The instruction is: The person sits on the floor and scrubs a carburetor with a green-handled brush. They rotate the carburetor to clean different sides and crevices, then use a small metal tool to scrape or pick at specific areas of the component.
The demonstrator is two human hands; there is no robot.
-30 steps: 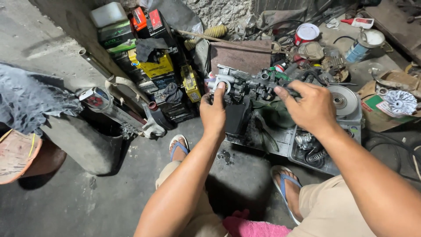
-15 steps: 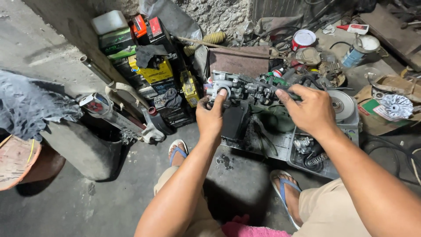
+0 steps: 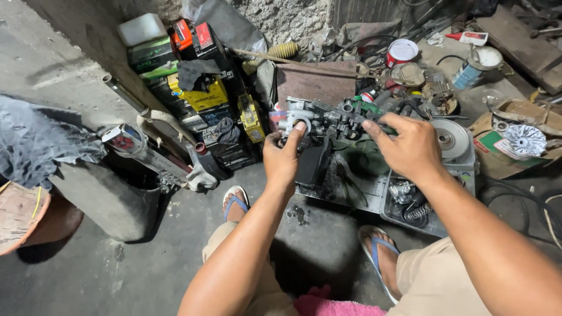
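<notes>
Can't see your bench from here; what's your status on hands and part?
Left hand and right hand both gripping the grey metal carburettor, held above the cluttered grey parts tray. Nothing blocking.

Batteries point(image 3: 199, 88) crowd left — bare floor point(image 3: 175, 257) free.

A small grey cast-metal engine part point(image 3: 319, 120), grimy, with a round silver opening at its left end and dark fittings along its top, was held level above the cluttered floor. The left hand point(image 3: 282, 159) gripped its left end and the right hand point(image 3: 410, 146) its right end.
</notes>
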